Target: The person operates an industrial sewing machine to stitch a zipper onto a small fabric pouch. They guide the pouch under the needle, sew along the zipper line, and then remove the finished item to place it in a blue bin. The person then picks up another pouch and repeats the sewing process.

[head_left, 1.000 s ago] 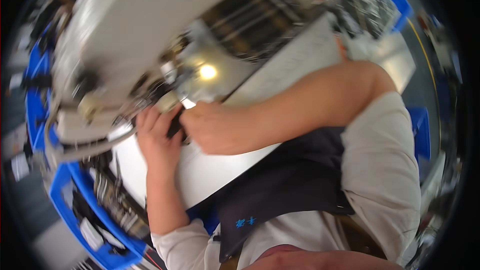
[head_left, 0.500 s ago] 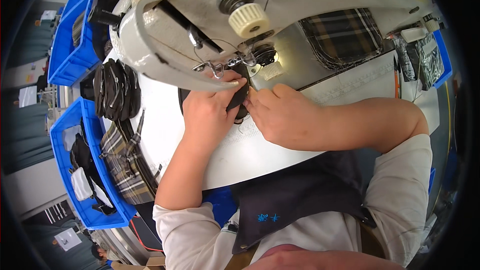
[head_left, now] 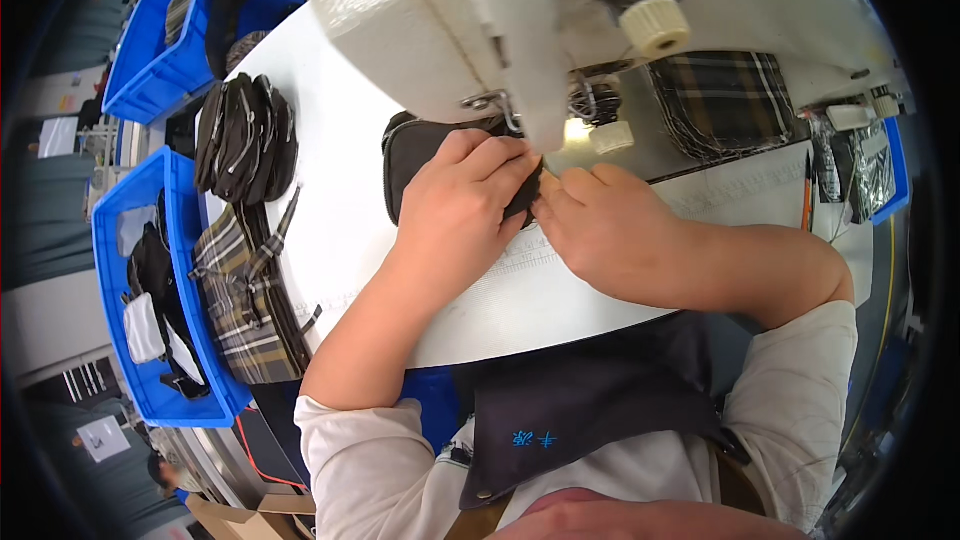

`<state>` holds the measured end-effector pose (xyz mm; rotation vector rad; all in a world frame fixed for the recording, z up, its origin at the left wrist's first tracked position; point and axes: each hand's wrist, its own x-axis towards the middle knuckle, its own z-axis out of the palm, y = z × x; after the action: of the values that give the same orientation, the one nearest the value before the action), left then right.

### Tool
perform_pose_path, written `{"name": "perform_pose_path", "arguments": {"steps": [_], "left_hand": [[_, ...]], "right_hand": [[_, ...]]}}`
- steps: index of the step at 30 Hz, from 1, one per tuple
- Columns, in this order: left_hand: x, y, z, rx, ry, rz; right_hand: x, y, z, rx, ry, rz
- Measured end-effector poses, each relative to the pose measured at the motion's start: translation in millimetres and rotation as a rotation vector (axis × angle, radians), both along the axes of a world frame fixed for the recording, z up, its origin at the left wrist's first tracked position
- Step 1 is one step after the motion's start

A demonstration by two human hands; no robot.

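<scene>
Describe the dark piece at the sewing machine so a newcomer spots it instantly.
Find the big cream sewing machine. Below its head, the left hand rests on a rounded dark piece. Unlike the dark pile farther left, it lies under a hand.

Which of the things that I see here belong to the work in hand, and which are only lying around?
In the work:
round-cornered dark fabric piece
left hand, lying on it
right hand, at its edge
white sewing machine

Apparently only lying around:
stack of dark fabric pieces
plaid fabric at left
blue bin beside it
plaid panel below the machine arm
</scene>
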<state>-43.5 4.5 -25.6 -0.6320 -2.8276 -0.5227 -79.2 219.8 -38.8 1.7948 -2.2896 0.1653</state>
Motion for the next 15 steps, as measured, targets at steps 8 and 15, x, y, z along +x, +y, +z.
{"name": "perform_pose_path", "arguments": {"steps": [8,15], "left_hand": [[-1.2,1.1,-2.4,-0.022,0.016,0.064],[-5.2,-1.7,-1.4,0.075,0.020,0.041]], "right_hand": [[-6.5,-4.1,-2.9,-0.054,0.052,-0.033],[-10.1,-3.8,-4.6,-0.077,0.043,-0.003]]}}
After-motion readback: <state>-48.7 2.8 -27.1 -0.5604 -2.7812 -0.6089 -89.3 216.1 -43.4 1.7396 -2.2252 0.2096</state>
